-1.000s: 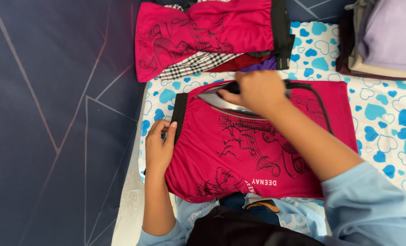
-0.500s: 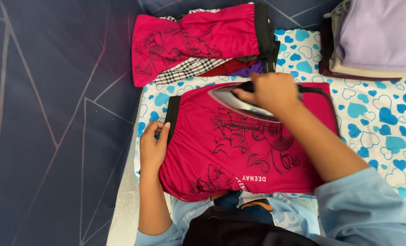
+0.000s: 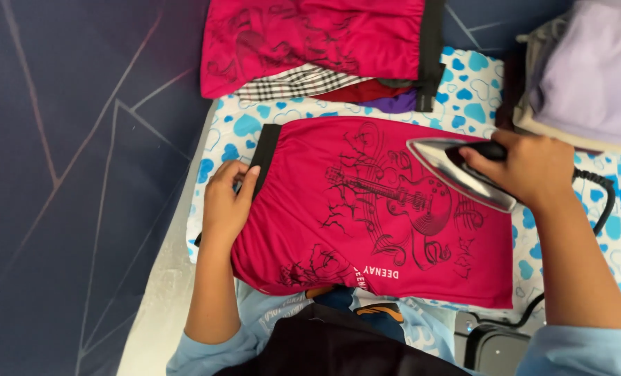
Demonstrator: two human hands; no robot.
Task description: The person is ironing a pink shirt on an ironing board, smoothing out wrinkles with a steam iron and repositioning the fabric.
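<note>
A crimson garment (image 3: 338, 209) with a black guitar print and a black waistband lies flat on a white cloth with blue hearts (image 3: 467, 104). My left hand (image 3: 227, 202) presses down on its left edge, next to the waistband, fingers together and flat. My right hand (image 3: 533, 167) grips the black handle of a flat iron (image 3: 457, 174), whose shiny soleplate is tilted up off the garment at its right edge. The iron's black cord (image 3: 603, 202) loops off to the right.
A pile of folded clothes (image 3: 317, 49), a matching crimson piece on top, lies at the back. A lilac and beige stack (image 3: 582, 76) sits at the back right. Dark blue patterned floor (image 3: 81, 174) lies to the left. A black box (image 3: 495, 345) sits near the front.
My right hand has carried the iron from the garment's upper middle to its right edge and lifted the soleplate. The guitar print is now uncovered. My left hand stays at the waistband.
</note>
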